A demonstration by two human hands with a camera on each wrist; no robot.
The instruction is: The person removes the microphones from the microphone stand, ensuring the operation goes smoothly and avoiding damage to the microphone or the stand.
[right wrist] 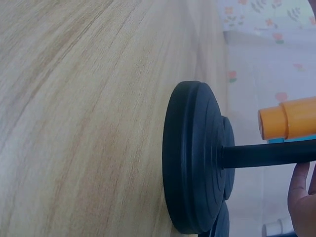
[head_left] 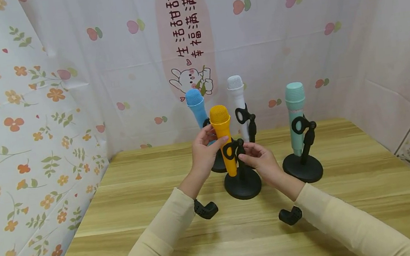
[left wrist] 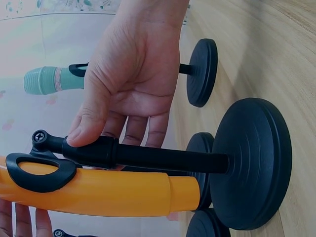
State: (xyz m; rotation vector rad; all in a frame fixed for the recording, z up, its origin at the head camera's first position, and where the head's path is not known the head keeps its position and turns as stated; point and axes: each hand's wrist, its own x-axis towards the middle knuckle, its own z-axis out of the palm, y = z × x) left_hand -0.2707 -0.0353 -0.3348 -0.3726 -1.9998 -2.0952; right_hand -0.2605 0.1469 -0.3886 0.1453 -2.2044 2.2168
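In the head view, a yellow microphone [head_left: 220,119] sits in the ring clip of a black stand [head_left: 243,187] with a round base. My left hand [head_left: 205,151] holds the microphone's body, thumb in front and fingers behind. From the other side, my right hand [head_left: 263,161] pinches the stand's pole just under the clip joint. In the left wrist view the right thumb [left wrist: 86,129] lies along the pole, and the tips of the left fingers [left wrist: 22,219] show beyond the microphone. The right wrist view shows the microphone's lower end [right wrist: 274,122] beside the pole, off the base.
Behind stand a blue microphone [head_left: 194,99] and a white microphone [head_left: 237,92], each with a black stand. A mint-green microphone [head_left: 295,108] on its own stand is to the right. All are on a wooden table [head_left: 141,204], with patterned cloth [head_left: 121,70] hanging behind.
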